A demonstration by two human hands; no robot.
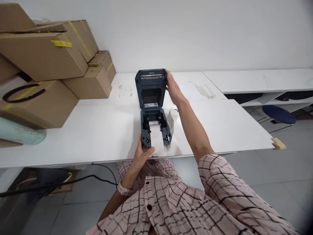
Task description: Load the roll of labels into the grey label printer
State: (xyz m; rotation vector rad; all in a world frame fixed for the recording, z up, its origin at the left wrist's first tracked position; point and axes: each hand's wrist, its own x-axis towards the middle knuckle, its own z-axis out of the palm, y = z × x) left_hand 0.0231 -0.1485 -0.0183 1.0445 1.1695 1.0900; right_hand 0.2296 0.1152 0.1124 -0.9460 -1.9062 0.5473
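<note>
A dark label printer (144, 125) stands on the white table with its lid (151, 89) raised. White label paper (156, 135) runs from inside it over the front edge. My right hand (172, 86) grips the lid at its upper right side, its fingers partly hidden behind it. At the printer's front left corner is my left hand (141, 155), fingers against the side and thumb at the front by the paper. A white paper roll (174, 113) sits just right of the printer, with a strip hanging from it.
Cardboard boxes (44, 55) are stacked at the left of the table (102, 137), near a mint-green cylinder (24, 132). Black cables (95, 177) hang below the front edge. A blue stool (278, 113) stands at the far right.
</note>
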